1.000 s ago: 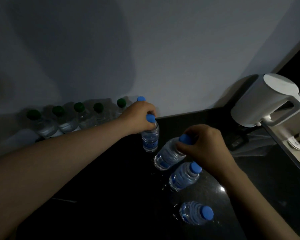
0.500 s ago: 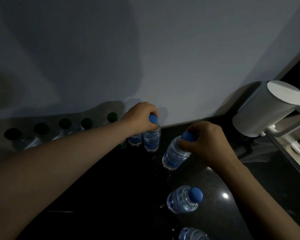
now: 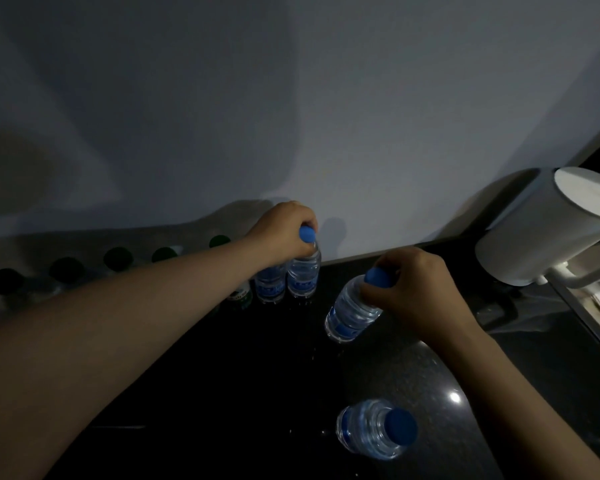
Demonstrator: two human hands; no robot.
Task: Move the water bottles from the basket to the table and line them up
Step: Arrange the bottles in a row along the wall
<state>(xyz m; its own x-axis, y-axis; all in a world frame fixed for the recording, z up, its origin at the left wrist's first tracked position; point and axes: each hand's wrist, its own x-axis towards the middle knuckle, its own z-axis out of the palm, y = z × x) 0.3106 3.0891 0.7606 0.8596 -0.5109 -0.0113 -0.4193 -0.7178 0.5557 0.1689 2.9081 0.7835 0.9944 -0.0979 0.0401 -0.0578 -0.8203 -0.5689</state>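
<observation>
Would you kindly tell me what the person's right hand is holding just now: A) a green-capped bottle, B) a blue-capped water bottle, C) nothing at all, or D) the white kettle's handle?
B: the right hand curls round the cap of a blue-capped water bottle, well apart from the white kettle and the green-capped bottles.

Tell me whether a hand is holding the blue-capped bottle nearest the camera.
No: that bottle stands free on the counter, with the left hand and right hand both farther back.
</observation>
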